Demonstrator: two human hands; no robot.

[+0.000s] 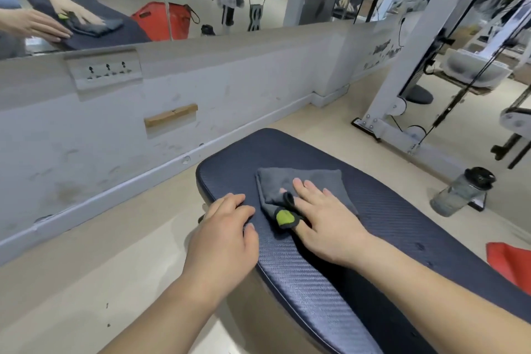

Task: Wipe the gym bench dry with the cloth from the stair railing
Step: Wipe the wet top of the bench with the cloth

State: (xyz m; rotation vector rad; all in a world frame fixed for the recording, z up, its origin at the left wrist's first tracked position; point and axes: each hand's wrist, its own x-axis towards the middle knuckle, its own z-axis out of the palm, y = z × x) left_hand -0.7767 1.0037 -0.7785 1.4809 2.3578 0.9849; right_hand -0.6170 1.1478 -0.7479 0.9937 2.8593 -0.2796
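A dark blue padded gym bench (396,241) runs from the centre of the view to the lower right. A folded grey cloth (275,184) with a green tag and a loop lies on the bench near its far end. My right hand (324,218) lies flat on the cloth with straight fingers, pressing it onto the pad. My left hand (227,227) rests on the bench's left edge, fingers loosely bent over the rim, just left of the cloth.
A low white wall with sockets (106,70) and a mirror above it runs to the left. A water bottle (462,191) stands on the floor right of the bench. A white cable machine (402,112) stands behind. A red bag (514,264) lies at the right edge.
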